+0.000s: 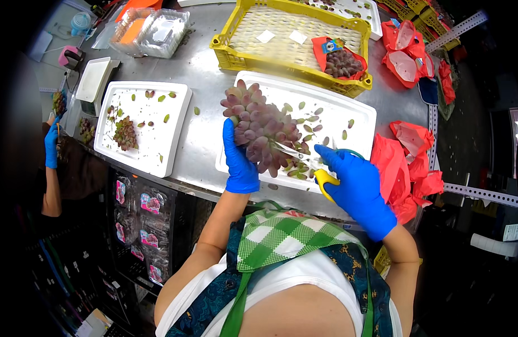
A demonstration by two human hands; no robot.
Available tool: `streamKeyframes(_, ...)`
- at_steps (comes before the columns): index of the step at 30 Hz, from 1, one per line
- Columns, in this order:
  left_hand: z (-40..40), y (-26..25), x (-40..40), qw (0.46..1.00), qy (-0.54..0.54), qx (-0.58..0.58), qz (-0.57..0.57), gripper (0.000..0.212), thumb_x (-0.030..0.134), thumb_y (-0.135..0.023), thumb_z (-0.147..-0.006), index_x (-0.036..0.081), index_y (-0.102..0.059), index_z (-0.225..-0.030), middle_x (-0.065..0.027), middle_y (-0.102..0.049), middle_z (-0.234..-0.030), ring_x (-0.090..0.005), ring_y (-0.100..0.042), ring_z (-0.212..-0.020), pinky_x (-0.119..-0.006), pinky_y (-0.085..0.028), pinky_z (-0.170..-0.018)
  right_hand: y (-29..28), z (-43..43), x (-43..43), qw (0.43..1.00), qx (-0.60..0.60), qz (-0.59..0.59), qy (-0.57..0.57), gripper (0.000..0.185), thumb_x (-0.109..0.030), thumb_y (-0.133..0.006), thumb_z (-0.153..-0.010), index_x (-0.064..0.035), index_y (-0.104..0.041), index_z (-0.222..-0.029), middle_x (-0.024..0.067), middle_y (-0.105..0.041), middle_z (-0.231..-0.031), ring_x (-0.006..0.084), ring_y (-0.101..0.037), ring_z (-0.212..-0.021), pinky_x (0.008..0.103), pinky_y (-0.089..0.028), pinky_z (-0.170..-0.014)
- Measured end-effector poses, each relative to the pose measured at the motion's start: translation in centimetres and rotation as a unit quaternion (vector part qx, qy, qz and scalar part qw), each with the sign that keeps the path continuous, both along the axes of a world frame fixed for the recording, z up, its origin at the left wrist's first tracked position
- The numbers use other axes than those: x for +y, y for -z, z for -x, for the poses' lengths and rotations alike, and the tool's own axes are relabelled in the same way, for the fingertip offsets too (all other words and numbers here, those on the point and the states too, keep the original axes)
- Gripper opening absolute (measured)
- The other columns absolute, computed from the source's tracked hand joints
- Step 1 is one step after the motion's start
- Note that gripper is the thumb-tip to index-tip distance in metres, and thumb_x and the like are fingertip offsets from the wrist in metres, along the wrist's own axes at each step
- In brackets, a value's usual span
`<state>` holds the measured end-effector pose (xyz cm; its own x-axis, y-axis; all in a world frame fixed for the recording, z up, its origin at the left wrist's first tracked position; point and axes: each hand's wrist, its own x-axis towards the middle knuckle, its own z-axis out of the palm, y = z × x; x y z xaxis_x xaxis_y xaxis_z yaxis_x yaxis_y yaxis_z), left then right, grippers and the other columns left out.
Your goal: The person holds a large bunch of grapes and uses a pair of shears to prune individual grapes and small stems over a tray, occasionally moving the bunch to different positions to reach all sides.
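A large bunch of reddish-purple grapes (263,126) is held up over a white foam tray (351,113). My left hand (240,162), in a blue glove, grips the bunch at its left side. Gloved in blue too, my right hand (356,185) holds scissors (326,181) with yellow and green handles. The scissor blades point left and reach the lower right part of the bunch; whether they touch a stem cannot be made out. Loose grapes (299,170) and stem bits lie scattered in the tray beneath.
Behind the tray stands a yellow plastic crate (263,61) holding a red-wrapped grape bunch (342,63). Red bags (393,168) lie at right. Leftward are another foam tray (158,130), a scale (95,80) and clear clamshell boxes (164,31). A co-worker's gloved hand (52,143) shows far left.
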<state>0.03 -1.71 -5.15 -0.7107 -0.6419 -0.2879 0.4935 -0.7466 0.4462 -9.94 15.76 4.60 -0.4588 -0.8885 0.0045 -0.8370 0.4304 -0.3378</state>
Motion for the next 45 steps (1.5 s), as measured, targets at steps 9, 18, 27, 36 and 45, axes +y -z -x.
streamKeyframes(9, -0.6, 0.4, 0.3, 0.998, -0.061, 0.029, 0.005, 0.049, 0.044, -0.039, -0.087, 0.007, -0.043, -0.120, -0.0113, -0.049, -0.116, -0.0255, -0.048, -0.108, -0.039, -0.039, -0.093, -0.1, -1.6, -0.8, 0.999, 0.013, -0.051, -0.005, 0.053, -0.022, -0.067, -0.068, -0.0132, -0.049, -0.117, 0.0070, -0.056, -0.075, 0.0223, -0.056, -0.063, 0.0334, -0.044, -0.052)
streamKeyframes(18, -0.6, 0.3, 0.4, 0.998, -0.064, -0.025, 0.008, 0.054, 0.046, -0.037, -0.085, 0.007, -0.041, -0.122, -0.0124, -0.047, -0.118, -0.0265, -0.048, -0.107, -0.040, -0.038, -0.094, 0.9, -1.4, -0.6, 0.999, 0.022, -0.029, -0.021, 0.057, -0.021, -0.067, -0.065, -0.0161, -0.048, -0.119, 0.0062, -0.054, -0.073, 0.0219, -0.056, -0.064, 0.0336, -0.043, -0.052)
streamKeyframes(27, -0.5, 0.7, 0.5, 0.998, -0.064, 0.015, -0.006, 0.041, 0.042, -0.041, -0.087, 0.009, -0.049, -0.110, -0.0075, -0.054, -0.105, -0.0183, -0.053, -0.095, -0.031, -0.044, -0.085, 0.8, -1.4, 0.0, 0.999, -0.031, -0.028, 0.001, 0.056, -0.018, -0.067, -0.064, -0.0199, -0.049, -0.117, 0.0082, -0.059, -0.080, 0.0246, -0.057, -0.064, 0.0333, -0.044, -0.054)
streamKeyframes(36, -0.3, 2.5, -1.0, 0.983, -0.004, 0.158, -0.092, 0.034, 0.037, -0.042, -0.088, 0.010, -0.051, -0.108, -0.0053, -0.056, -0.098, -0.0166, -0.055, -0.091, -0.029, -0.045, -0.082, 2.4, -0.3, -1.0, 0.915, -0.322, 0.190, 0.155, 0.043, -0.006, -0.063, -0.073, -0.0078, -0.050, -0.114, 0.0073, -0.059, -0.087, 0.0130, -0.056, -0.074, 0.0242, -0.047, -0.064)
streamKeyframes(45, 0.0, -0.7, 0.8, 0.987, 0.110, -0.110, 0.031, 0.036, 0.032, -0.048, -0.085, 0.006, -0.049, -0.111, -0.0068, -0.055, -0.104, -0.0167, -0.055, -0.094, -0.029, -0.045, -0.084, 6.4, 1.8, -5.6, 0.867, -0.439, 0.192, 0.135, 0.040, -0.009, -0.061, -0.080, -0.0026, -0.046, -0.116, 0.0082, -0.056, -0.099, 0.0132, -0.053, -0.089, 0.0246, -0.044, -0.079)
